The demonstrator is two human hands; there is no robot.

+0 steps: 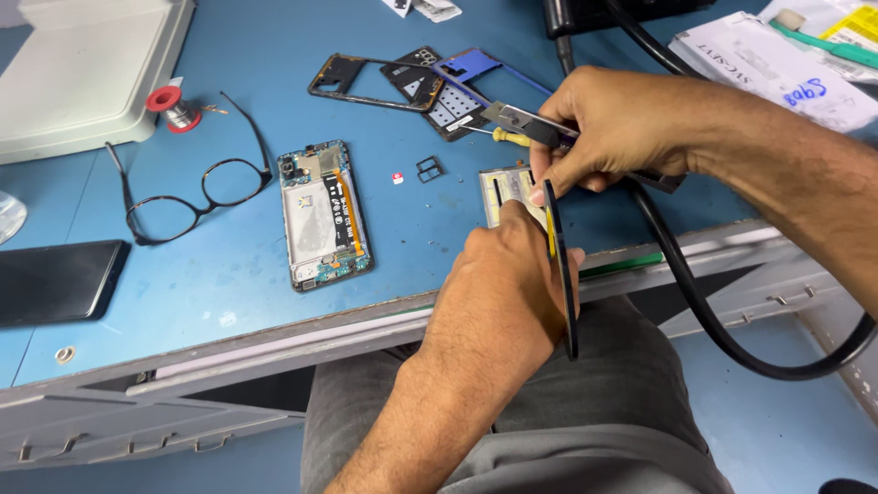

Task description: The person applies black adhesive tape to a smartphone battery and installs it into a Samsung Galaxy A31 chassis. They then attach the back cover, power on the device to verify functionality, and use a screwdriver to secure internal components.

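A person's left hand grips a thin dark phone panel held on edge over the front edge of a blue workbench, fingers clenched around its lower half. The right hand comes in from 2 o'clock, fingers closed on metal tweezers whose tips point toward 10 o'clock, just above the panel's top end. Behind the panel, a pale flat part lies on the bench, partly hidden by both hands.

At 9 o'clock from the hands, well apart, an opened phone body lies face down near the bench's front edge, with bare blue surface between it and the hands. A small black tray sits in that gap. Black eyeglasses rest farther toward 9 o'clock, a red solder spool beyond them. Empty phone frames lie at 11 o'clock. A thick black cable loops past the bench edge at 4 o'clock, beside the person's grey-trousered lap. A dark phone lies at the far left edge.
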